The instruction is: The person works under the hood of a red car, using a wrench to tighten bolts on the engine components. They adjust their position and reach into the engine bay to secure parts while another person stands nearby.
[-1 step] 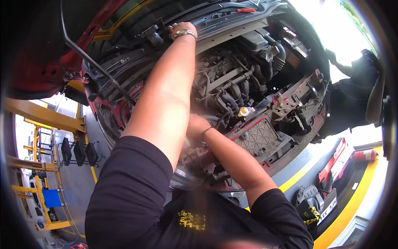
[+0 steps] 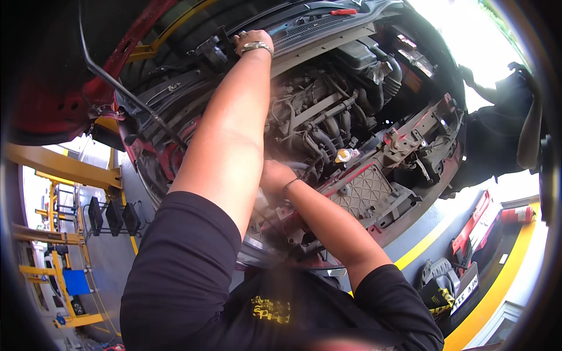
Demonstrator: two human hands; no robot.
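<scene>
An open engine bay [image 2: 319, 117] fills the middle of the head view. My left hand [image 2: 253, 44], with a metal band on its wrist, reaches to the far edge near the cowl [image 2: 304, 26]; its fingers curl over something I cannot make out. A red-handled tool [image 2: 342, 11] lies on that cowl, to the right of the hand. My right hand [image 2: 275, 178] is lower, at the front of the bay left of a yellow cap [image 2: 345, 155], its fingers hidden behind my left forearm.
A black prop rod [image 2: 126, 93] crosses left of my arm beside the raised red hood [image 2: 52, 111]. A person in dark clothing [image 2: 492, 140] stands at the right. Yellow steel frames [image 2: 64, 164] and black racks [image 2: 114, 216] are left; detached parts [image 2: 436, 275] and a fire extinguisher [image 2: 515, 215] are lower right.
Both hands appear very slightly further left in the picture, along with the engine bay. Their grip and positions on the car look the same.
</scene>
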